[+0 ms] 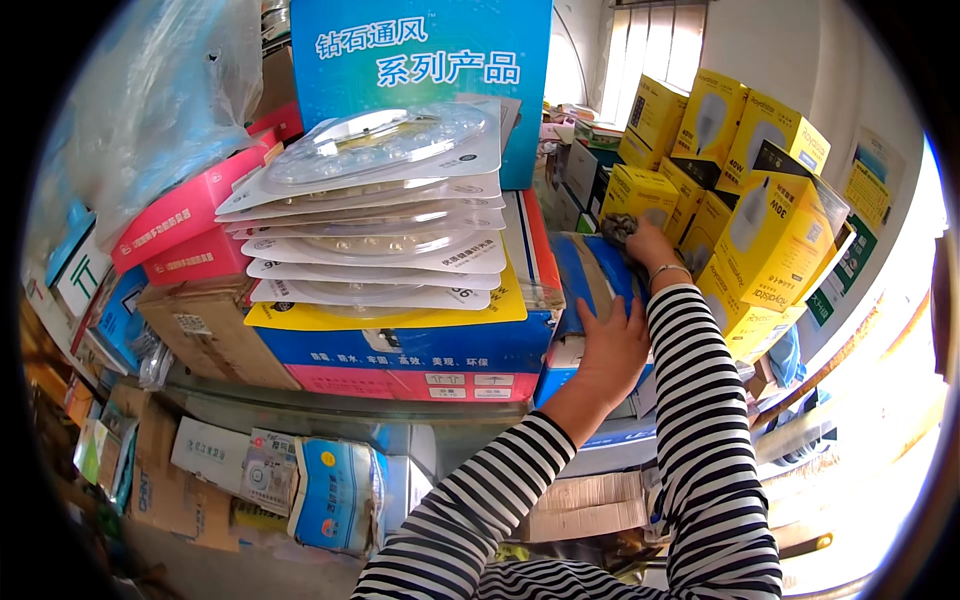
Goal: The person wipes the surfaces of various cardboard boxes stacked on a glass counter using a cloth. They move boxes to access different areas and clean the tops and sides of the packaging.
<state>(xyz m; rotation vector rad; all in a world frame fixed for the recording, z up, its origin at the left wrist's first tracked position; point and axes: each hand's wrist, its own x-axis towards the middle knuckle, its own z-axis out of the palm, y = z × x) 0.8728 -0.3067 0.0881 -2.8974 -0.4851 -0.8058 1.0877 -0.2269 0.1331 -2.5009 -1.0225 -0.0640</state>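
My right hand (649, 241) reaches in among yellow light bulb boxes with a crumpled dark cloth (619, 227) in its grasp. The cloth lies against the lower front of one yellow bulb box (640, 196). Below it, my left hand (613, 346) rests with fingers spread on a blue carton (576, 264) that is sealed with brown tape. Part of this carton is hidden by my hands. To the left stands a stack of round LED light panels in clear blister packs (375, 225), piled on a blue and pink carton (405, 352).
More yellow bulb boxes (772, 232) are piled at the right, some tilted. A tall blue box (420, 67) stands behind the blister packs. Pink boxes (199, 210) and a plastic bag (157, 90) are at the left. Worn boxes (337, 487) sit on a lower shelf.
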